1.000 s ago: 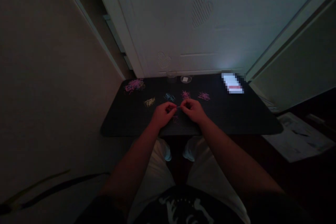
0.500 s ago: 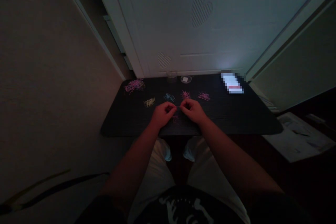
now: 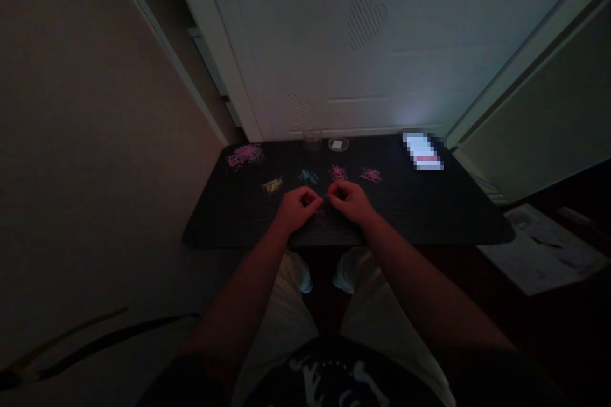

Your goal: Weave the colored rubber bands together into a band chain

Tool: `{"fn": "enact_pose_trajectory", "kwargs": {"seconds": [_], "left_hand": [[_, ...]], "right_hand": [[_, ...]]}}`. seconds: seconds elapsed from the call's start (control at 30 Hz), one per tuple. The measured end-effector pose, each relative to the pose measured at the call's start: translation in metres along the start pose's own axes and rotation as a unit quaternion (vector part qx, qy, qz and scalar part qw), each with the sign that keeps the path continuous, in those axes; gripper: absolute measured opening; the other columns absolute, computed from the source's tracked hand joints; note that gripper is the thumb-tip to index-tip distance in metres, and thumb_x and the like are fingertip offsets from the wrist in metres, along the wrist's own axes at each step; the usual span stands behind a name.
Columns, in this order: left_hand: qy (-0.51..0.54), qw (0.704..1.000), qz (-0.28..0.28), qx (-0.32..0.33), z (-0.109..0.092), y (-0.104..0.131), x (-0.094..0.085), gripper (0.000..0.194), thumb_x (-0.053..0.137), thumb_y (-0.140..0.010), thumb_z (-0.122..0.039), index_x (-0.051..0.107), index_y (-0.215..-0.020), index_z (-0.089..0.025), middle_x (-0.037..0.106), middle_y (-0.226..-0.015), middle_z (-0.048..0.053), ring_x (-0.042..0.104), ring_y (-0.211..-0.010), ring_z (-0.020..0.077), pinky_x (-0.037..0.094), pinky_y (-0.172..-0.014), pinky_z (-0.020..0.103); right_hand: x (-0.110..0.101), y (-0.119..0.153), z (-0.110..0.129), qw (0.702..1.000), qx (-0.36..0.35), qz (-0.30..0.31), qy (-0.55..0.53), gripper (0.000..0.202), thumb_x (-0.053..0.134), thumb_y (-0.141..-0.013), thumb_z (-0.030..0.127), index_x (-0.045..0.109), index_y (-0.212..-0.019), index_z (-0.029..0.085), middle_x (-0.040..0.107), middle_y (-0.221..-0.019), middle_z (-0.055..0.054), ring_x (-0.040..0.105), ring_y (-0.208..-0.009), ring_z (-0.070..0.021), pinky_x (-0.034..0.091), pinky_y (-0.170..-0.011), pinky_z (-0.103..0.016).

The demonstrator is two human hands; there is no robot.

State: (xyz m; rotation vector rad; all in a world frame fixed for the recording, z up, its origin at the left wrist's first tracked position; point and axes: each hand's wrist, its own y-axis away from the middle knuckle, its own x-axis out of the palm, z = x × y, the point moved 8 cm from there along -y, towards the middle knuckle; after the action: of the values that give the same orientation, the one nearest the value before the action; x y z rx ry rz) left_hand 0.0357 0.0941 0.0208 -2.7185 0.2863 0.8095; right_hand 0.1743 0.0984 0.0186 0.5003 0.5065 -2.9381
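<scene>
My left hand (image 3: 298, 206) and my right hand (image 3: 349, 199) meet almost fingertip to fingertip over the dark table (image 3: 420, 213). Each has thumb and forefinger pinched together; what they hold, if anything, is too small and dim to make out. Just below the fingertips lies a loose purple pile of thin strips (image 3: 320, 217). Beyond the hands, small piles of similar strips lie in a row: a yellowish pile (image 3: 272, 186), a blue pile (image 3: 308, 176), a pink pile (image 3: 338, 172) and a pinkish-purple pile (image 3: 371, 175).
A larger mixed pile of strips (image 3: 245, 156) lies at the table's far left corner. Along the back edge are a clear round container (image 3: 312, 138), a round clear lid (image 3: 338, 144) with a white label, and a lit phone (image 3: 423, 151). A white panel (image 3: 305, 63) rises behind the table.
My left hand has shifted very slightly, and the fingertips still face each other. The piles and other things on the table look unmoved.
</scene>
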Motion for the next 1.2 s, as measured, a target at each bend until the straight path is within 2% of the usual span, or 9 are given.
{"fn": "enact_pose_trajectory", "kwargs": {"seconds": [0.3, 0.6, 0.8, 1.03, 1.2], "left_hand": [[0.01, 1.0, 0.013, 0.017, -0.001, 0.0, 0.002, 0.014, 0.062, -0.072, -0.03, 0.06, -0.074, -0.016, 0.06, -0.069, -0.001, 0.052, -0.061, 0.0101, 0.042, -0.056, 0.021], [0.003, 0.999, 0.023, 0.037, -0.006, 0.0, 0.002, 0.01, 0.06, -0.073, -0.026, 0.06, -0.076, -0.016, 0.06, -0.072, 0.0, 0.052, -0.064, 0.0106, 0.041, -0.059, 0.022], [0.022, 0.998, 0.03, 0.045, -0.009, 0.001, 0.003, 0.011, 0.059, -0.075, -0.027, 0.061, -0.077, -0.016, 0.061, -0.072, 0.0, 0.054, -0.065, 0.0109, 0.042, -0.061, 0.023], [0.035, 0.999, 0.016, 0.034, -0.004, 0.0, 0.004, 0.014, 0.056, -0.079, -0.03, 0.059, -0.08, -0.016, 0.062, -0.074, 0.0, 0.055, -0.063, 0.0106, 0.043, -0.058, 0.022], [0.022, 1.0, 0.0, 0.008, 0.002, -0.001, 0.003, 0.014, 0.058, -0.076, -0.03, 0.058, -0.076, -0.016, 0.06, -0.068, -0.001, 0.052, -0.058, 0.0097, 0.04, -0.053, 0.021]], "right_hand": [[0.007, 0.001, 0.0, 0.999, -0.009, 0.035, 0.005, 0.002, 0.053, -0.066, 0.016, 0.053, -0.068, 0.018, 0.049, -0.06, 0.003, 0.044, -0.056, -0.0095, 0.033, -0.052, -0.022], [0.01, 0.003, 0.008, 0.997, -0.036, 0.053, 0.045, 0.003, 0.051, -0.066, 0.016, 0.05, -0.065, 0.018, 0.047, -0.061, 0.003, 0.043, -0.057, -0.0098, 0.033, -0.054, -0.022], [0.011, 0.001, 0.005, 0.997, -0.033, 0.053, 0.035, 0.004, 0.05, -0.066, 0.015, 0.048, -0.065, 0.018, 0.046, -0.061, 0.004, 0.042, -0.058, -0.0102, 0.032, -0.055, -0.023], [0.011, 0.001, 0.005, 0.997, -0.039, 0.053, 0.033, 0.005, 0.049, -0.066, 0.015, 0.046, -0.063, 0.018, 0.043, -0.061, 0.004, 0.039, -0.059, -0.01, 0.03, -0.056, -0.023], [0.011, 0.001, 0.005, 0.998, -0.031, 0.056, 0.027, 0.004, 0.049, -0.068, 0.016, 0.048, -0.065, 0.017, 0.046, -0.062, 0.003, 0.042, -0.06, -0.0102, 0.03, -0.055, -0.023]]}}
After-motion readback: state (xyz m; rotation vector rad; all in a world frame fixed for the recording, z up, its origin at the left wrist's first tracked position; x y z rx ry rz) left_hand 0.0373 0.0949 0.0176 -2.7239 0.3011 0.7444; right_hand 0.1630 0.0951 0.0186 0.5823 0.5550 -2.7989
